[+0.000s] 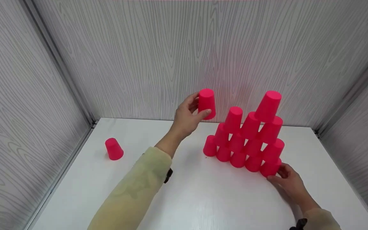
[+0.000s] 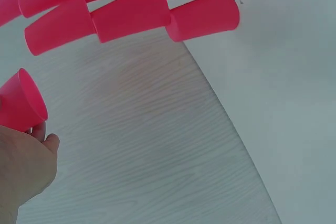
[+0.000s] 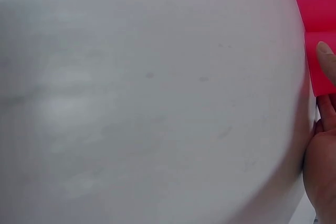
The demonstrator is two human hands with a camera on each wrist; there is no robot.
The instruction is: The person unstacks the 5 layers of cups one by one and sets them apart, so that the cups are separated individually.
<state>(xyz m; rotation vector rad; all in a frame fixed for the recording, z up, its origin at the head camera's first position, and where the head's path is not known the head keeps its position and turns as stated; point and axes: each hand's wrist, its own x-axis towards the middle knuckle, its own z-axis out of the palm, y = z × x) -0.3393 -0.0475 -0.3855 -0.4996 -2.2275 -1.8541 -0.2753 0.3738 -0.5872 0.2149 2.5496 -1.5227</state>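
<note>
In the head view my left hand (image 1: 185,118) holds a pink-red plastic cup (image 1: 206,100) upside down, thumb in front and fingers behind. It is in the air, left of a wall of stacked cups (image 1: 253,147) and apart from it. The stack narrows upward in rows of upside-down cups, with a single top cup (image 1: 268,106) at its right end. My right hand (image 1: 291,182) grips the bottom-row cup (image 1: 269,168) at the right end, thumb at its front. The left wrist view shows the held cup (image 2: 20,103) below the stack's sideways-looking rows (image 2: 131,14).
One more upside-down cup (image 1: 114,149) stands alone on the left of the white table (image 1: 203,198). Grey wood-grain panels (image 1: 139,57) enclose the table at the back and both sides. The stack stands right of the table's middle.
</note>
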